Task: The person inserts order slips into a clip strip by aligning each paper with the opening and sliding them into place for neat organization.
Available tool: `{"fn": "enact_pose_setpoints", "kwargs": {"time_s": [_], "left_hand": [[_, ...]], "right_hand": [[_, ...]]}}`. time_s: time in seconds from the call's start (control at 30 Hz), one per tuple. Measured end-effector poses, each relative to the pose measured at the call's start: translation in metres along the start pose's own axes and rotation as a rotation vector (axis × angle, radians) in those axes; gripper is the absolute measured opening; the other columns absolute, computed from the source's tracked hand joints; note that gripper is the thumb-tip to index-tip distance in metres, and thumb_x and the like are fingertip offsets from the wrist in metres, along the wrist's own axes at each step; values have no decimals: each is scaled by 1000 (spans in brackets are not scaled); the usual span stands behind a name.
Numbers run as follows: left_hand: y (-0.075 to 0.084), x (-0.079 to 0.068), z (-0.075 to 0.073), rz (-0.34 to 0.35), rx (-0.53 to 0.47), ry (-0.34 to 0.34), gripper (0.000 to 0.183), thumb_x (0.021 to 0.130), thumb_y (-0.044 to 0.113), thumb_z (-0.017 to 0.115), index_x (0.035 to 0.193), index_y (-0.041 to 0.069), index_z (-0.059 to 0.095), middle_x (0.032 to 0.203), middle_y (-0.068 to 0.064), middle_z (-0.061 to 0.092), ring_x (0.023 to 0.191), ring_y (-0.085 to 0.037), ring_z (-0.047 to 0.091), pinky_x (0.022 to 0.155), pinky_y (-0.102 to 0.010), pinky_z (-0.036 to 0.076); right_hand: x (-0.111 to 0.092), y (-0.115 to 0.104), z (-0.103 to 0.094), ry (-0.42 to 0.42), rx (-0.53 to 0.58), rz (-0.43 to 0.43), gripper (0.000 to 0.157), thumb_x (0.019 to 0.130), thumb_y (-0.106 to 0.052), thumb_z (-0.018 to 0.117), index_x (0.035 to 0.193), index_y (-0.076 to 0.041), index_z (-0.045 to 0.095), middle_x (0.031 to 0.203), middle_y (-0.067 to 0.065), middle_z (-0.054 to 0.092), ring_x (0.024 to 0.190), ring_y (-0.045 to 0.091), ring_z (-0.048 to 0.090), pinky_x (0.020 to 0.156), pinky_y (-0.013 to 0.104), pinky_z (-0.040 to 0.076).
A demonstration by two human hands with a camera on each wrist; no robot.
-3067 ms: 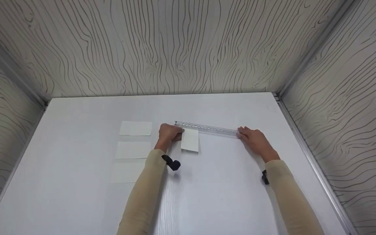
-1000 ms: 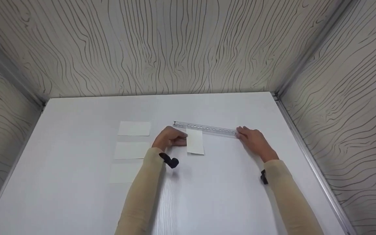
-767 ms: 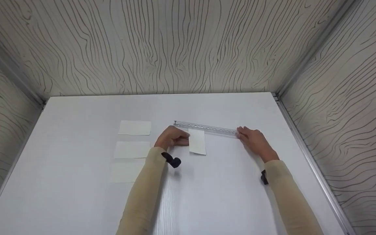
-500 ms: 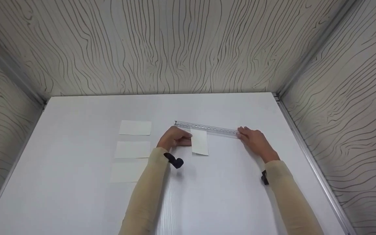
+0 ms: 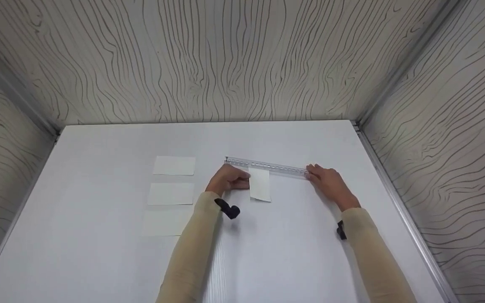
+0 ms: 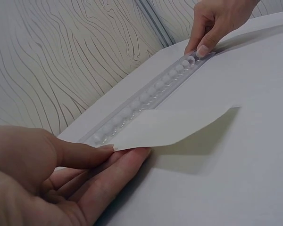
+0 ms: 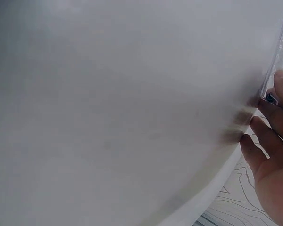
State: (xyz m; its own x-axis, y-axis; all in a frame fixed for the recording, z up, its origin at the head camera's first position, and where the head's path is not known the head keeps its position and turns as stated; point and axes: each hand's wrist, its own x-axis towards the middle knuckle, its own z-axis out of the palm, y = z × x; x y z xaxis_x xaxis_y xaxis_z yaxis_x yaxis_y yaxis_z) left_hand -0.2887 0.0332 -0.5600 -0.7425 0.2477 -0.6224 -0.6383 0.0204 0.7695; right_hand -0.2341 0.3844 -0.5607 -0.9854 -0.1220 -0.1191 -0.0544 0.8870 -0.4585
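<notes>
A small white paper card (image 5: 260,185) is pinched by my left hand (image 5: 227,179) between thumb and fingers at its left side. In the left wrist view the card (image 6: 165,129) bends, its free end raised above the table. Its upper short edge lies along a clear plastic ruler (image 5: 282,169), which slants slightly down to the right. At the ruler's right end my right hand (image 5: 330,183) pinches it with thumb and fingertips. The right wrist view catches only this end of the ruler (image 7: 277,56) beside the fingers.
Three white paper cards lie in a column left of my left arm: an upper card (image 5: 174,165), a middle card (image 5: 171,193) and a lower card (image 5: 164,223), partly covered by the sleeve. Wood-grain walls (image 5: 242,63) border the white table (image 5: 301,252).
My left hand has slid the card rightward along the ruler, and its grip now sits lower on the card's left edge. The right hand and the ruler have stayed in place.
</notes>
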Motion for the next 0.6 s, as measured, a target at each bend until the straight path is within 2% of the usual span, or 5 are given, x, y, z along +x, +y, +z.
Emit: {"fn": "enact_pose_setpoints", "kwargs": {"time_s": [0.17, 0.4, 0.6], "left_hand": [[1, 0, 2, 8, 7, 3, 20, 91, -7, 73, 111, -7, 74, 91, -17, 80, 73, -22, 80, 76, -32, 66], [1, 2, 10, 3, -10, -5, 19, 91, -8, 72, 110, -8, 73, 90, -18, 79, 73, -23, 79, 76, -33, 66], [1, 5, 18, 1, 39, -2, 15, 91, -7, 72, 106, -8, 74, 81, -15, 78, 69, -22, 78, 75, -32, 66]], "right_hand": [[2, 1, -2, -6, -9, -2, 52, 111, -38, 53, 156, -14, 50, 162, 22, 46, 151, 46, 42, 125, 63, 31], [1, 1, -2, 8, -10, 5, 51, 111, -36, 53, 156, -13, 50, 163, 20, 45, 152, 45, 41, 125, 62, 30], [-1, -2, -1, 3, -14, 13, 51, 112, -37, 50, 157, -14, 48, 164, 21, 43, 152, 48, 39, 125, 64, 29]]}}
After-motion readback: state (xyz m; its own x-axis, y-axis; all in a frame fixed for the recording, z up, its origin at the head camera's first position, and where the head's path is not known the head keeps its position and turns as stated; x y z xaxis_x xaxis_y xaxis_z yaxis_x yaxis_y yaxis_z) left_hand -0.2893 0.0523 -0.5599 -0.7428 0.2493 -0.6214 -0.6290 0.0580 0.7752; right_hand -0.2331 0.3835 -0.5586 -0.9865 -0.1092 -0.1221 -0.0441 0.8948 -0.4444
